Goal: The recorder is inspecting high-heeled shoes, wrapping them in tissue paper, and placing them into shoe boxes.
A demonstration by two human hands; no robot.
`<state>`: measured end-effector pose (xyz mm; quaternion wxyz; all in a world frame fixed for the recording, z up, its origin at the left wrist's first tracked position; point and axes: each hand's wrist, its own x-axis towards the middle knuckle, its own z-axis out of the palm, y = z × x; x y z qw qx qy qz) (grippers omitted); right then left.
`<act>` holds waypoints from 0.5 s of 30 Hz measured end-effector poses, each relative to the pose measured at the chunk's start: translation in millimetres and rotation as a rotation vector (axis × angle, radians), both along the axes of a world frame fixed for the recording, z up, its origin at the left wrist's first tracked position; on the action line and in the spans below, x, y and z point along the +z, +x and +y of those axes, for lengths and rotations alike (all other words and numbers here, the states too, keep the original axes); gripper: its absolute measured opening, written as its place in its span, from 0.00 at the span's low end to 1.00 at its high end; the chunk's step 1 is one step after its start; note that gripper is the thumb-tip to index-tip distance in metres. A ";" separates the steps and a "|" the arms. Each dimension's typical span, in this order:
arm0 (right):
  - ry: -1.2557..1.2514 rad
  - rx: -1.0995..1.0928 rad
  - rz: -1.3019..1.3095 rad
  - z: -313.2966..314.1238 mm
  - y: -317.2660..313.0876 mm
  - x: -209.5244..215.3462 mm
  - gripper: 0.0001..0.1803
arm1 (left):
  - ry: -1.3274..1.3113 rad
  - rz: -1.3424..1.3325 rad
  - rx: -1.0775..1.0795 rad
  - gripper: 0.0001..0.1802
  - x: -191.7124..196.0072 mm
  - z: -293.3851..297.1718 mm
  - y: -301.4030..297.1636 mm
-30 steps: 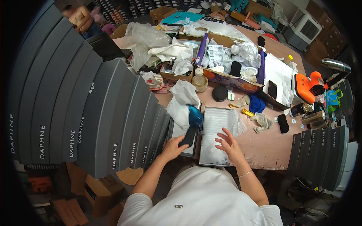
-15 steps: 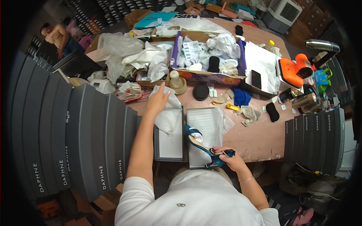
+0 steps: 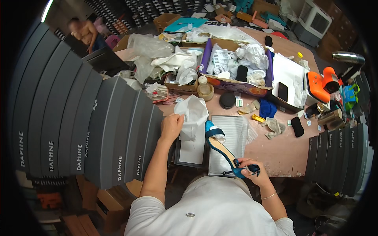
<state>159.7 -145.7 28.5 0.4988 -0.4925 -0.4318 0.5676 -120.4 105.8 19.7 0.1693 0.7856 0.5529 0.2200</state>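
Observation:
My left hand (image 3: 172, 127) is closed on the edge of a crumpled sheet of white tissue paper (image 3: 193, 114), which hangs over a grey shoebox part (image 3: 190, 157) with a pale inside. In my right hand (image 3: 252, 171) is a teal-blue high-heeled sandal (image 3: 222, 147), gripped at its heel and ankle-strap end. Its toe points away from me, and a white wad sits under the front strap. Beneath the sandal lies an open shoebox (image 3: 217, 170) lined with a white ribbed sheet (image 3: 235, 131).
Tall stacks of dark grey shoeboxes rise at left (image 3: 106, 137) and right (image 3: 334, 157). Behind stand a purple-edged carton (image 3: 236, 87) of crumpled paper, a glue jar (image 3: 205, 90), a round black tin (image 3: 227, 100) and a blue cloth (image 3: 267, 108). Another person (image 3: 84, 33) is far left.
My left hand has come nearer and closed on the tissue paper, lifting its side. The sandal stays in my right hand, over the lined box. The whole view has shifted.

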 end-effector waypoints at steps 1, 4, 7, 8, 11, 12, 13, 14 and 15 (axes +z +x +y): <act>-0.003 0.010 0.071 2.7 2.6 1.5 0.10 | -0.027 -0.014 0.002 0.13 6.4 -9.6 -2.7; -0.189 0.020 0.305 18.5 -7.7 17.7 0.12 | 0.014 -0.019 -0.106 0.07 22.9 -36.7 -12.3; -0.305 0.019 0.431 45.6 -31.9 29.2 0.12 | -0.008 0.008 -0.362 0.06 54.8 -63.4 -18.7; -0.326 0.024 0.453 51.9 -36.4 27.5 0.13 | -0.024 0.009 -0.435 0.06 63.8 -72.4 -19.8; -0.406 -0.040 0.634 68.3 -45.6 12.4 0.22 | -0.163 0.020 -0.557 0.06 71.9 -85.2 -25.5; -0.459 -0.093 0.719 71.0 -48.5 10.5 0.25 | -0.093 0.009 -0.477 0.07 69.0 -85.7 -28.4; -0.493 -0.118 0.756 70.5 -49.5 1.6 0.31 | -0.024 -0.006 -0.396 0.08 62.3 -84.4 -33.0; -0.506 -0.152 0.838 66.9 -48.0 -2.7 0.31 | 0.046 -0.024 -0.310 0.09 52.4 -82.3 -37.4; -0.517 -0.187 0.920 61.1 -44.8 -6.5 0.32 | 0.132 -0.054 -0.142 0.11 37.9 -79.2 -41.6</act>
